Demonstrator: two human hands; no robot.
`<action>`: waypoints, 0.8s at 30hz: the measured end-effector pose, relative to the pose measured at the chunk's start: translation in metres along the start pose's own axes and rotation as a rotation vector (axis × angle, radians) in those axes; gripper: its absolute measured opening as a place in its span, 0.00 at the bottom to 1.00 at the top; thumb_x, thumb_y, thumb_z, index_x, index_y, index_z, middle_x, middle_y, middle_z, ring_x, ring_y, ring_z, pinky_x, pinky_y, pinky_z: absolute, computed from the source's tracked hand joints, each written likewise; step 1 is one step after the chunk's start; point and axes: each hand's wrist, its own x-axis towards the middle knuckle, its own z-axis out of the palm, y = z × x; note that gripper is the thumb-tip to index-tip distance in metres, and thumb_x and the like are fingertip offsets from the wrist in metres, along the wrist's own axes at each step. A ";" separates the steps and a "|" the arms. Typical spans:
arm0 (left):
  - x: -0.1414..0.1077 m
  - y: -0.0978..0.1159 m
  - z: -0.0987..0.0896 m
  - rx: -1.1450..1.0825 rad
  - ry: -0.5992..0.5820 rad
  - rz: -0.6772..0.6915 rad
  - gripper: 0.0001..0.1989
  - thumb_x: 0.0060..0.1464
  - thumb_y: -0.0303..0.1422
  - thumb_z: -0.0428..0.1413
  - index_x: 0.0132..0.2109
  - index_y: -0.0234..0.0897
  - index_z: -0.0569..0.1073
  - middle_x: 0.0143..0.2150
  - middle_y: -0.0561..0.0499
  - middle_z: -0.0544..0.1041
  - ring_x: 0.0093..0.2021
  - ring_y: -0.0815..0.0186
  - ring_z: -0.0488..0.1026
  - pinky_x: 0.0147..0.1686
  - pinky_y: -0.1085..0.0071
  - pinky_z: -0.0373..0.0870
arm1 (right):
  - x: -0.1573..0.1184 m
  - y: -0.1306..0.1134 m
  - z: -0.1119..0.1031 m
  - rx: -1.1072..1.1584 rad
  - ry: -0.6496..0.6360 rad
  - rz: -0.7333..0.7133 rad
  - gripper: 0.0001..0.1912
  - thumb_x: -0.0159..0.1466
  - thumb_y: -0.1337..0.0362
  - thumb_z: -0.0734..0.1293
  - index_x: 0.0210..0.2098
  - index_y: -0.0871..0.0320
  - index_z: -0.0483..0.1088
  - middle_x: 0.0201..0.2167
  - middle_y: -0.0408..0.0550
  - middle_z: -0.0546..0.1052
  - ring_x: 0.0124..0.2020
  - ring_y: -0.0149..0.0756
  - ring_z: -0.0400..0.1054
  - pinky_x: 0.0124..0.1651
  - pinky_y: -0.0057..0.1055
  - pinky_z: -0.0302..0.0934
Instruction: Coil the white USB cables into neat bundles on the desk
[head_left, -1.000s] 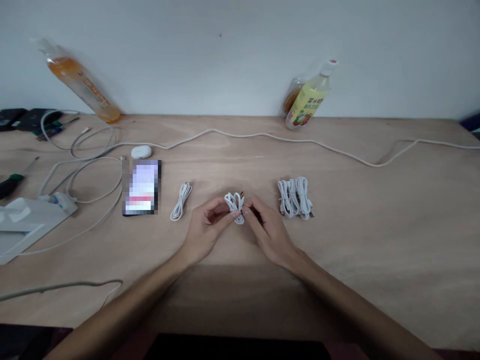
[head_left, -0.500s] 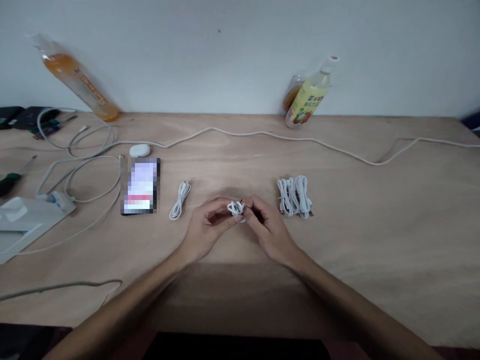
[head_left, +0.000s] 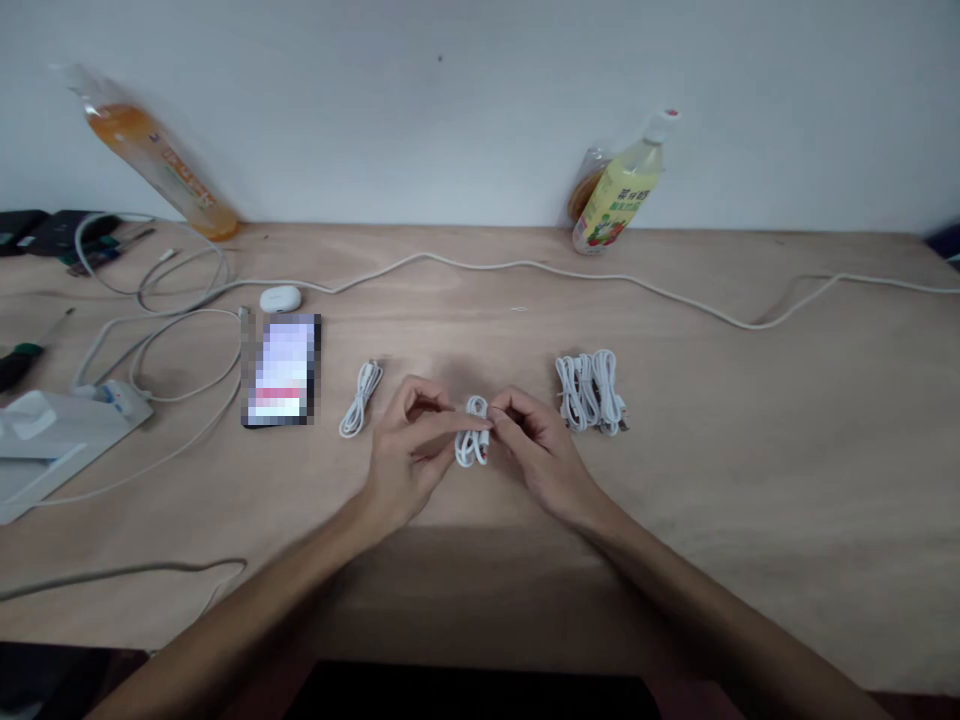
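Note:
Between my two hands is a small coiled white cable with a bit of red at its lower right end. My left hand grips it from the left, the index finger stretched across the middle of the coil. From the right, the thumb and fingertips of my right hand pinch at the coil's edge; what exactly they hold there is hidden. To the left lies another bundled white cable. Several more white cable bundles sit side by side just right of my right hand.
A phone and a white earbud case lie left. Farther left are a power strip, loose cords and a screwdriver. A yellow-labelled bottle and an orange drink bottle lean near the wall. A long cord crosses the table.
The coiled cable has turned between my hands, its loops now hanging lower. My left index finger has moved across the coil. The other things lie where they were.

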 end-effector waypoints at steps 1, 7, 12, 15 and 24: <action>0.000 0.001 0.001 -0.014 -0.005 -0.015 0.08 0.62 0.29 0.67 0.41 0.49 0.90 0.41 0.48 0.76 0.43 0.61 0.76 0.43 0.65 0.75 | -0.001 -0.001 0.000 -0.029 0.016 -0.027 0.15 0.75 0.56 0.64 0.32 0.52 0.65 0.26 0.37 0.64 0.27 0.32 0.57 0.31 0.30 0.55; -0.002 0.004 0.010 -0.507 0.018 -0.338 0.11 0.61 0.34 0.68 0.50 0.41 0.85 0.42 0.48 0.82 0.42 0.61 0.79 0.44 0.66 0.78 | -0.008 -0.002 -0.002 -0.283 0.110 -0.190 0.10 0.76 0.63 0.62 0.37 0.52 0.70 0.27 0.39 0.73 0.27 0.33 0.65 0.33 0.32 0.59; 0.000 0.002 0.013 -0.708 0.044 -0.615 0.15 0.60 0.44 0.71 0.46 0.37 0.85 0.40 0.48 0.84 0.39 0.63 0.80 0.40 0.69 0.77 | -0.009 0.001 -0.007 -0.465 0.156 -0.382 0.10 0.74 0.69 0.62 0.38 0.52 0.71 0.31 0.42 0.76 0.29 0.34 0.68 0.35 0.33 0.63; 0.004 0.006 0.012 -0.758 -0.064 -0.738 0.22 0.55 0.51 0.73 0.40 0.33 0.86 0.37 0.45 0.85 0.36 0.63 0.79 0.37 0.69 0.76 | -0.008 0.002 -0.009 -0.534 0.128 -0.487 0.11 0.74 0.72 0.61 0.39 0.52 0.71 0.31 0.42 0.77 0.31 0.36 0.71 0.37 0.33 0.66; 0.011 0.016 0.008 -0.838 -0.112 -0.816 0.22 0.49 0.49 0.77 0.34 0.32 0.87 0.33 0.46 0.84 0.32 0.66 0.77 0.35 0.71 0.77 | -0.004 0.004 -0.015 -0.641 0.032 -0.639 0.11 0.75 0.74 0.63 0.44 0.52 0.72 0.37 0.48 0.81 0.40 0.41 0.77 0.42 0.36 0.71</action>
